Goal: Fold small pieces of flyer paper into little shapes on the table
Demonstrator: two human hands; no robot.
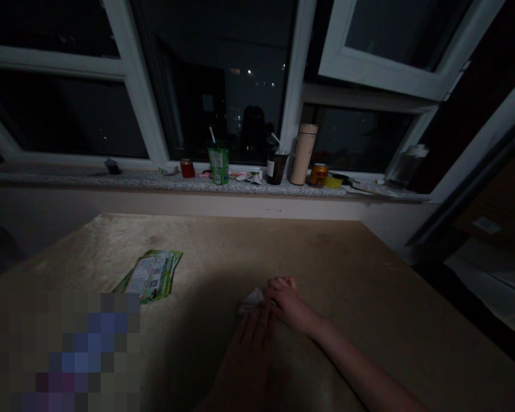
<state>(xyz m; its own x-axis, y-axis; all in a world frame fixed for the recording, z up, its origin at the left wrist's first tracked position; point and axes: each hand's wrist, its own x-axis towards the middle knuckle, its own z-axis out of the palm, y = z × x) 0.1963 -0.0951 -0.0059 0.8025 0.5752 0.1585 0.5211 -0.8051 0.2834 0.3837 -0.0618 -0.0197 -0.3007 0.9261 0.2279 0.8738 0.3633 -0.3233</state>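
Both my hands rest near the middle of a brown table [326, 257], in shadow. My left hand [251, 335] lies flat with its fingers stretched forward, the tips on a small white folded paper [253, 297]. My right hand [285, 297] has its fingers curled and pinches the same paper from the right side. Most of the paper is hidden under the two hands.
A stack of green printed leaflets [152, 274] lies on the table to the left. On the stone windowsill [111, 178] stand a red jar [187, 168], a green cup with a straw [218, 164], a dark cup [277, 166], a tall beige flask [303, 153] and an orange can [318, 174]. Dark windows behind.
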